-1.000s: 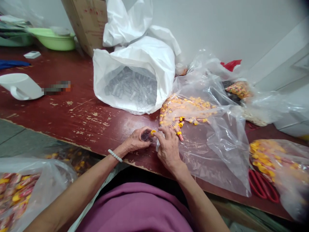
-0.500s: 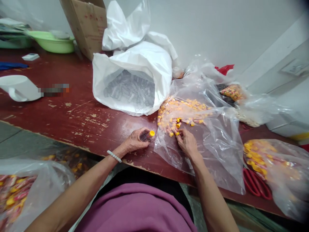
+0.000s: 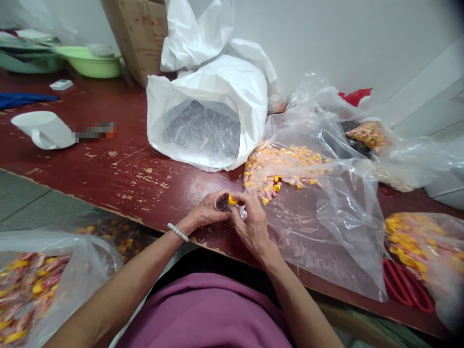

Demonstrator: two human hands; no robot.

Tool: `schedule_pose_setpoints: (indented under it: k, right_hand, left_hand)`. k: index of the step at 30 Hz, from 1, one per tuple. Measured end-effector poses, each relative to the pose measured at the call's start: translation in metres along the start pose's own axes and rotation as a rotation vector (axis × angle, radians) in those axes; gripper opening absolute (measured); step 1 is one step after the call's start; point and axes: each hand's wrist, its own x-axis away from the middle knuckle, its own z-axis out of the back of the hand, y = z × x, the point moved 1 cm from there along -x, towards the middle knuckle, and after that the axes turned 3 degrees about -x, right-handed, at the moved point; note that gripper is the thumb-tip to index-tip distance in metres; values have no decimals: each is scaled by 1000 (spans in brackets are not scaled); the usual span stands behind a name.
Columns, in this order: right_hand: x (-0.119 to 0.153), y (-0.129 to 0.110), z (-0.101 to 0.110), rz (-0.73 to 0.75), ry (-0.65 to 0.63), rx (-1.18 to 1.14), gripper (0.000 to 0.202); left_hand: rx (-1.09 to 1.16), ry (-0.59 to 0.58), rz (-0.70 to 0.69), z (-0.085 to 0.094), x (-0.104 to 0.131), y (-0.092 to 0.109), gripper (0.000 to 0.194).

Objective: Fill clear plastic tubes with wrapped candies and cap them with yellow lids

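Note:
My left hand (image 3: pixel 210 210), with a beaded bracelet on its wrist, is wrapped round several small clear tubes (image 3: pixel 222 202) whose round ends face up. The fingers of my right hand (image 3: pixel 252 220) pinch at a yellow cap (image 3: pixel 232 199) right beside those tubes, and the two hands meet there. A bit of clear plastic shows between the right fingers. To the right, a clear bag (image 3: pixel 348 212) lies spread with many small yellow-capped pieces (image 3: pixel 290 159) in it. Behind the hands, a white sack (image 3: pixel 250 92) stands open with clear tubes inside.
On the left of the red table (image 3: pixel 119 164) are a white mug (image 3: pixel 45 130) and a green basin (image 3: pixel 90 65). A cardboard box (image 3: pixel 145 38) stands behind. Red-handled scissors (image 3: pixel 408 285) lie at the right beside a filled bag (image 3: pixel 416 241). Another filled bag (image 3: pixel 87 251) is at lower left.
My right hand has moved left from the pile of yellow-capped pieces to my left hand and now grips at the yellow cap. The view has shifted slightly, moving the table's things rightward.

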Motion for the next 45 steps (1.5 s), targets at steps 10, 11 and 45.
schedule_pose_setpoints:
  k: [10, 11, 45]
  right_hand:
    - [13, -6, 5, 30, -78, 298, 23]
    - [16, -7, 3, 24, -123, 337, 27]
    - [-6, 6, 30, -118, 87, 7, 23]
  left_hand:
    - [128, 1, 34, -1, 0, -3, 37]
    - [149, 9, 48, -1, 0, -4, 37]
    - [119, 24, 107, -3, 0, 2, 36]
